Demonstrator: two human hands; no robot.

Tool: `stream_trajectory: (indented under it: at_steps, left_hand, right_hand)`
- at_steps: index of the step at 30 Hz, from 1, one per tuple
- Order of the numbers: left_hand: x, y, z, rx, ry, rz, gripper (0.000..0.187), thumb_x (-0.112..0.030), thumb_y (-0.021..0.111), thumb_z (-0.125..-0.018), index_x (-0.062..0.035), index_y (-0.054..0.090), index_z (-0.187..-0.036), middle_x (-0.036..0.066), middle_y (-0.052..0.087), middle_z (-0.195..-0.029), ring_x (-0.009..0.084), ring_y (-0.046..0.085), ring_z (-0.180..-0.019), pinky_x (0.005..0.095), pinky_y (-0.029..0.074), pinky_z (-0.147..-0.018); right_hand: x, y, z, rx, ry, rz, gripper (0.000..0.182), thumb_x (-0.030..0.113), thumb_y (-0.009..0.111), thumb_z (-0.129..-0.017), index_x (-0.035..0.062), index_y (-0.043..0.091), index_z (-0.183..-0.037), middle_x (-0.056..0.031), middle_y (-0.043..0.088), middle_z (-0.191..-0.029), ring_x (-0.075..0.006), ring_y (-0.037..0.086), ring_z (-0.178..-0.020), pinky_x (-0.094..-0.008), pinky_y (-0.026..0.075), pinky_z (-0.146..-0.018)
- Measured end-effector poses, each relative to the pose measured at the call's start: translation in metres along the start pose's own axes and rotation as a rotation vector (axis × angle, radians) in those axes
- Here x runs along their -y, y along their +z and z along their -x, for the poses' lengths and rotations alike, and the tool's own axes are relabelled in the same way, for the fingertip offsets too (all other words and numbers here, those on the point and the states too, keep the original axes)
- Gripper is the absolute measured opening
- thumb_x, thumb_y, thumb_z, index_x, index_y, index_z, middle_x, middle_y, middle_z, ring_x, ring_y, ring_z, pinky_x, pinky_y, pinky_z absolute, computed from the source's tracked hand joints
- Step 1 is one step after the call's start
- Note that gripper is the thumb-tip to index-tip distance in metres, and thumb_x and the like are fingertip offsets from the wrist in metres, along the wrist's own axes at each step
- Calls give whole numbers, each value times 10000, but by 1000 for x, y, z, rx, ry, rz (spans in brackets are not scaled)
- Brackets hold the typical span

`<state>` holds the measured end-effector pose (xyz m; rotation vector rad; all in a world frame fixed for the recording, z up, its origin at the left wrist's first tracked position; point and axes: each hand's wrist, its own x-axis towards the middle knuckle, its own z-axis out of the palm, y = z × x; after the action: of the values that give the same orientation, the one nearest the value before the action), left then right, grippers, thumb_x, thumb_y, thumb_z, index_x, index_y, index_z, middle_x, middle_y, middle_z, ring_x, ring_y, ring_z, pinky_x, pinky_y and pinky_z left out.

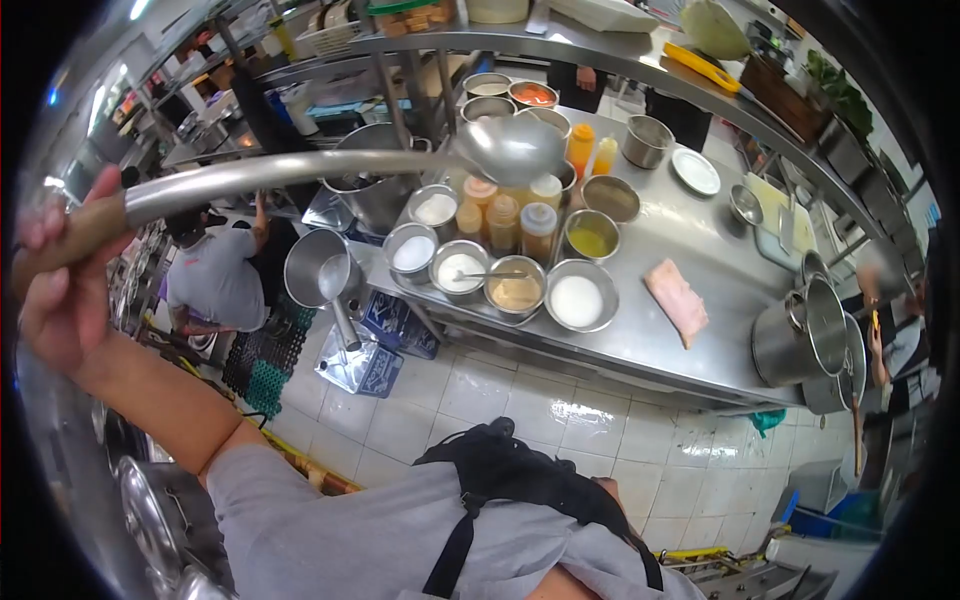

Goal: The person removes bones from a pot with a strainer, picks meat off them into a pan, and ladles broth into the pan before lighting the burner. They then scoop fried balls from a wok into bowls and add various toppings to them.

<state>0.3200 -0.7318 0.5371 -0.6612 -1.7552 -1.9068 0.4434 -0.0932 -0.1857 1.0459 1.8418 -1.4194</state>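
Raised at the far left, my left hand [75,265] is wrapped round the wooden handle of a large metal ladle [510,150]. The ladle's shaft crosses the upper left, and its bowl hangs in view over the squeeze bottles [505,222] and metal bowls on the steel counter [650,300]. A small patch of skin shows beside my black apron [520,465]; it may be part of my right hand [608,488], but its fingers are hidden.
Bowls of white powder [577,301] and yellow liquid [592,236] stand near a piece of raw meat [678,302]. A saucepan [322,272] is left of the counter, large pots [800,335] at its right end. One person [215,275] is low at left; others are around. A shelf [600,50] runs above.
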Motion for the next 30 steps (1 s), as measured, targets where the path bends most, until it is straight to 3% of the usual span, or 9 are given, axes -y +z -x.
stream_trajectory:
  at_steps: [2,4,6,10,14,19,23,28,30]
  left_hand:
    - [5,2,3,-112,16,-68,283,61,559,-688,-15,517,-957,133,504,-971,530,480,-1249,617,512,-998]
    - [23,-12,0,-59,39,-178,354,88,499,-720,28,533,-1067,203,508,-1134,653,295,-1337,645,462,-1041]
    - [53,-20,-13,0,67,-226,359,86,491,-740,30,551,-1089,228,554,-1189,579,438,-1289,595,514,-1007]
    - [149,-41,-55,-228,84,-521,319,101,587,-700,1,617,-1001,185,691,-1036,296,683,-1016,374,579,-873]
    - [288,-105,-86,-153,-7,-784,260,98,600,-708,-22,635,-936,102,715,-1038,162,667,-883,271,521,-784]
    - [443,-161,-57,-320,-182,-503,161,-36,699,-810,-42,639,-959,27,687,-948,87,600,-841,249,473,-800]
    - [451,-146,-44,-326,-234,-577,211,-161,750,-875,-41,640,-1008,17,670,-934,97,613,-889,257,478,-826]
    - [465,-139,-67,-268,-153,-605,331,-233,754,-895,-25,623,-1116,55,690,-965,151,657,-942,306,508,-879]
    - [458,-130,-91,-233,-239,-827,322,-268,720,-918,-25,638,-1112,69,709,-951,148,661,-910,288,512,-792]
  right_hand:
    - [1,-9,-40,89,-156,228,263,201,621,-944,-3,599,-1110,-166,699,-870,-284,685,-655,-411,556,-531]
    - [16,-6,-43,130,-231,341,276,201,621,-949,-7,582,-1126,-169,700,-897,-281,684,-649,-412,560,-525]
    - [64,3,-20,-24,-1,-23,268,215,578,-948,-14,611,-1084,-169,707,-900,-279,711,-724,-409,596,-615]
    - [93,19,-10,-37,-51,-89,307,210,625,-952,-26,563,-1139,-178,700,-884,-262,686,-648,-378,566,-513]
    - [62,33,-3,10,-90,65,300,212,628,-942,-48,594,-1088,-180,700,-856,-249,691,-643,-372,571,-512]
    - [35,26,37,-73,-112,283,310,195,670,-881,-88,669,-1008,-176,720,-788,-230,711,-660,-342,569,-591]
    - [-50,3,-12,-84,-88,212,315,191,674,-860,-105,685,-967,-179,729,-772,-227,715,-675,-340,569,-639]
    - [-56,-6,-3,-131,-68,259,318,182,664,-857,-116,679,-967,-186,730,-780,-220,709,-659,-333,561,-616]
    - [-34,-5,7,-120,-119,364,315,178,663,-857,-113,678,-978,-187,729,-774,-217,706,-652,-329,557,-606]
